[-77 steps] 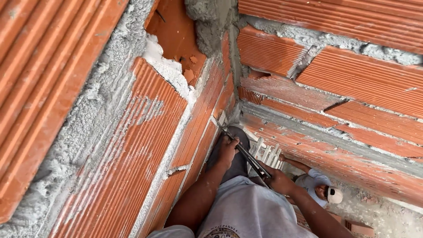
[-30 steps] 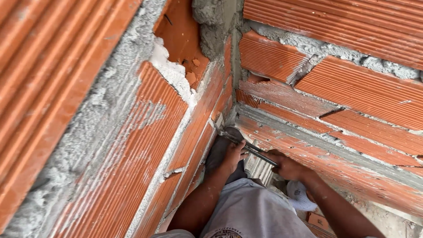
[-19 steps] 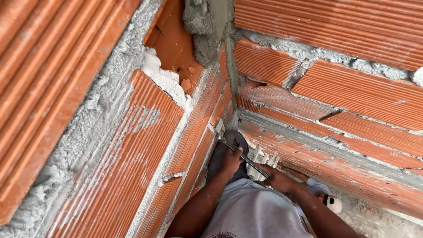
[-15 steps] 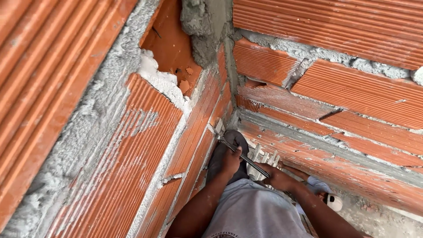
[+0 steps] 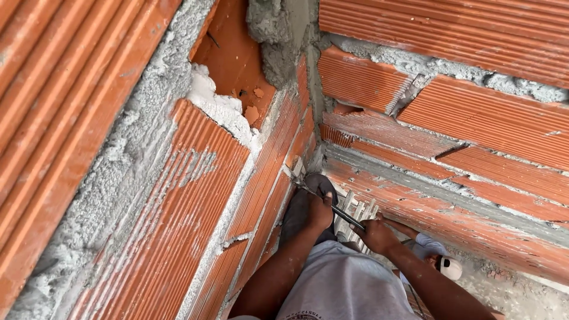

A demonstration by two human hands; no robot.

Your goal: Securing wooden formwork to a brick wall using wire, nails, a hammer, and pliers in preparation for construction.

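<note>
Looking straight down a corner of red hollow-brick walls, I see both my arms reaching low. My right hand (image 5: pixel 376 234) grips the handle end of a thin dark metal tool (image 5: pixel 342 216) whose tip lies against the mortar joint of the left wall (image 5: pixel 178 207). My left hand (image 5: pixel 320 210) rests on the tool's forward part, close to that wall and above my dark trouser leg (image 5: pixel 296 216). My grey shirt (image 5: pixel 347 287) fills the bottom of the view.
The right brick wall (image 5: pixel 462 124) meets the left one at a mortar-filled corner (image 5: pixel 278 35). A broken brick cavity (image 5: pixel 234 65) gapes above. Pale ribbed slats (image 5: pixel 354 211) and a small white object (image 5: pixel 450 268) lie on the gritty floor below.
My hands and the tool stay at the same low joint with only small shifts. The camera has wobbled slightly and the white object on the floor is in view again.
</note>
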